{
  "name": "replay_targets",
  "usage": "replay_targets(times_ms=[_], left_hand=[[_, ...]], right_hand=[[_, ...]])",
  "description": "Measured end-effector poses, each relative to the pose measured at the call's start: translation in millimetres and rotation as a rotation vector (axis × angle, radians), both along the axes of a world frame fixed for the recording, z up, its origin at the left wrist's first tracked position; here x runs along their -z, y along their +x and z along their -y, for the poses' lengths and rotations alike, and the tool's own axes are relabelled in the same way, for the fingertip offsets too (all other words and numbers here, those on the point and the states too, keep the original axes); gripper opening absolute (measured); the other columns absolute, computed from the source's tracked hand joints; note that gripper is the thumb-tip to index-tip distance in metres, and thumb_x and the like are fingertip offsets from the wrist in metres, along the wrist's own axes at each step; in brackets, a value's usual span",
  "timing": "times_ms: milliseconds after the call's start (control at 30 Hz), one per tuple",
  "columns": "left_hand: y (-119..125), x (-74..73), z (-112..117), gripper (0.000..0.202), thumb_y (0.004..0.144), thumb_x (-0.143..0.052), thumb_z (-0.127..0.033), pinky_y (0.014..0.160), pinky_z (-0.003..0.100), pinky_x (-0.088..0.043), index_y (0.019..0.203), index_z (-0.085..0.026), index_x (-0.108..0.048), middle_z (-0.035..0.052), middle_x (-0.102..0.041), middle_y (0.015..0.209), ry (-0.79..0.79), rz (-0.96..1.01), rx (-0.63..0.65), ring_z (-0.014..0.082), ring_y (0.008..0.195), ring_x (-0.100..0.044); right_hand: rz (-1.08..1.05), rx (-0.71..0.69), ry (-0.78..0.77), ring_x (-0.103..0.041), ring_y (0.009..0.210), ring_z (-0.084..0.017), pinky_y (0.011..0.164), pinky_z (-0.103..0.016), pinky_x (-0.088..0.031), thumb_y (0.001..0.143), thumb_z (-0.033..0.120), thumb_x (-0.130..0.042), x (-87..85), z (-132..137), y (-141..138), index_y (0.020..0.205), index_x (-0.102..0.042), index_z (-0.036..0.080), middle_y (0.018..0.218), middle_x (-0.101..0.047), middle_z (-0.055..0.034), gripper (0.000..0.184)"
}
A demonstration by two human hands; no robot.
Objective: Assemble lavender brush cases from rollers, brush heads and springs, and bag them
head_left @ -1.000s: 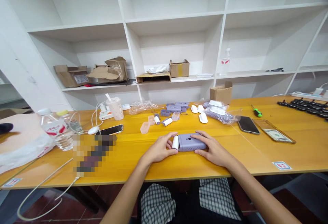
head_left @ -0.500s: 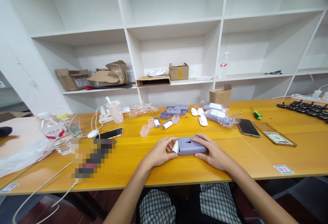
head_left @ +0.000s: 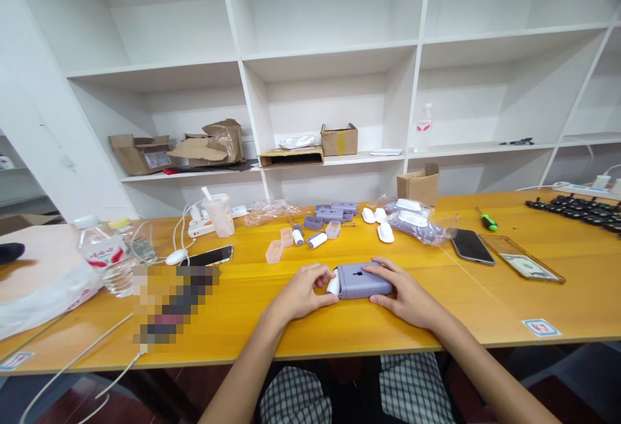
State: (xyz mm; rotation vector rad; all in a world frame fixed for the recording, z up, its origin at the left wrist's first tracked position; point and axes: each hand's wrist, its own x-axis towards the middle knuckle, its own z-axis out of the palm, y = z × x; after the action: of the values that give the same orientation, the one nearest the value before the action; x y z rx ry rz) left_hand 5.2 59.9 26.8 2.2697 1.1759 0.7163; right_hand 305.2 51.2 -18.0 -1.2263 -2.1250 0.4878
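Observation:
A lavender plastic housing [head_left: 356,287] with a small dark slot on top lies flat on the wooden table in front of me. My right hand [head_left: 400,288] grips its right end, thumb at the near side and fingers across the top. At the left end, my left hand [head_left: 310,291] pinches a white rounded piece [head_left: 334,283] between thumb and fingers. This piece touches the housing's left end; whether it sits inside cannot be seen. Farther back lie similar lavender parts [head_left: 334,212], white cylinders with lavender ends [head_left: 317,240], translucent pink cups [head_left: 274,252] and white oval covers [head_left: 386,232].
Bagged lavender parts [head_left: 414,222] rest at the back right, near a dark phone [head_left: 471,246], a clear phone case [head_left: 524,259] and a green screwdriver [head_left: 488,219]. On the left are a drink cup [head_left: 220,215], water bottle [head_left: 104,252], cables and another phone [head_left: 208,256].
The white piece has turned slightly in my left fingers and shows more of its side at the housing's left end. My right hand keeps its grip. The view has shifted slightly.

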Motion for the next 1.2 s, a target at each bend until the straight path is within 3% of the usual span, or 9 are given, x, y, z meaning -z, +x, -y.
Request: replay_targets(times_ms=[133,233,467,700,900,1200], left_hand=[[0,-3.8,2,0.029,0.075,-0.086,-0.032,0.087,0.033,-0.049,0.091,-0.020,-0.064,0.0048,-0.066,0.114,0.055,0.013,0.020,0.0206,0.096,-0.062],[2,-4.9,3,0.029,0.076,-0.085,-0.030,0.086,0.033,-0.049,0.086,-0.020,-0.059,0.0049,-0.069,0.114,0.027,0.011,0.016,0.0219,0.098,-0.063],[-1,-3.7,1,0.035,0.074,-0.086,-0.034,0.085,0.034,-0.049,0.091,-0.022,-0.059,0.0022,-0.066,0.101,0.024,-0.012,0.023,0.0214,0.091,-0.060],[-11,-4.2,-4,0.031,0.077,-0.084,-0.029,0.095,0.037,-0.050,0.100,-0.023,-0.064,0.0044,-0.066,0.115,-0.045,0.029,0.139,0.0213,0.101,-0.061],[-7,-4.0,-4,0.034,0.074,-0.087,-0.028,0.090,0.035,-0.050,0.099,-0.022,-0.064,0.0033,-0.067,0.109,-0.054,0.025,0.117,0.0206,0.096,-0.062],[-8,2.9,-6,0.046,0.074,-0.088,-0.032,0.093,0.039,-0.052,0.114,-0.024,-0.065,0.0037,-0.066,0.105,-0.031,0.008,0.088,0.0237,0.100,-0.064]], right_hand=[[-0.004,0.003,0.004,-0.048,0.147,-0.033,0.124,-0.055,-0.035,0.092,0.040,-0.071,0.5,0,0,0.149,-0.059,0.037,0.165,-0.043,-0.0076,0.058],[0.006,0.007,0.013,-0.049,0.146,-0.033,0.123,-0.056,-0.035,0.092,0.040,-0.070,0.9,0,0,0.149,-0.059,0.038,0.164,-0.044,-0.0068,0.057],[0.004,-0.002,0.043,-0.051,0.144,-0.034,0.122,-0.059,-0.037,0.093,0.044,-0.070,2.1,-1,2,0.148,-0.060,0.038,0.163,-0.047,-0.0073,0.056],[0.002,-0.031,0.064,-0.053,0.143,-0.034,0.122,-0.059,-0.038,0.092,0.042,-0.072,-2.0,0,4,0.147,-0.062,0.034,0.162,-0.048,-0.0103,0.056],[-0.004,-0.060,0.080,-0.051,0.145,-0.034,0.122,-0.058,-0.037,0.091,0.044,-0.073,-3.2,-1,7,0.145,-0.064,0.033,0.160,-0.050,-0.0100,0.055],[0.009,-0.064,0.088,-0.053,0.143,-0.035,0.123,-0.059,-0.037,0.091,0.045,-0.074,-2.9,-1,9,0.144,-0.065,0.034,0.160,-0.051,-0.0097,0.055]])
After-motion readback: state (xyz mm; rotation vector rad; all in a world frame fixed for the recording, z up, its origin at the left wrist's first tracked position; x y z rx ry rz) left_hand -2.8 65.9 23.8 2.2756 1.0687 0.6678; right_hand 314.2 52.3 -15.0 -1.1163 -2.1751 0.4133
